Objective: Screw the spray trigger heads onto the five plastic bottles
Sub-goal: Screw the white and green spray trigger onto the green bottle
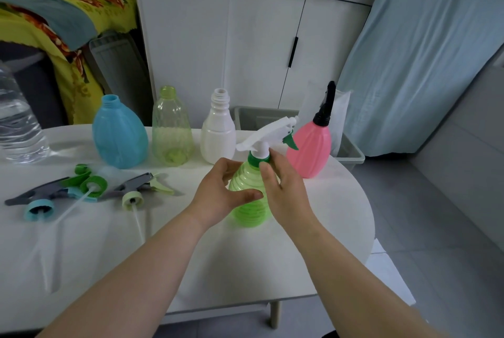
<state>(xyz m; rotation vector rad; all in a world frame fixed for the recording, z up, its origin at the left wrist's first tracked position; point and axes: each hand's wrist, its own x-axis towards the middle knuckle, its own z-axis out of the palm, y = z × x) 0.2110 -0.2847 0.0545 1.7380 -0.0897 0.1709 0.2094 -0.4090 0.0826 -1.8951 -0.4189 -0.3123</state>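
Note:
A green ribbed bottle [249,201] stands tilted near the table's middle, with a white trigger head [268,133] on its green collar [257,159]. My left hand [221,196] wraps the bottle's body. My right hand [281,182] touches the collar with thumb and fingers. Behind stand a blue bottle [120,133], a pale green clear bottle [171,130] and a white bottle [218,133], all without heads. A pink bottle [311,146] at the right carries a black head [326,106]. Three loose trigger heads lie at the left: blue-collared [38,201], green-collared [87,182], pale-collared [136,190].
The white table [191,256] has a rounded right edge. A large clear water bottle [16,125] stands at the far left. A grey bin [349,152] sits behind the table's right end, in front of white cabinet doors [272,51].

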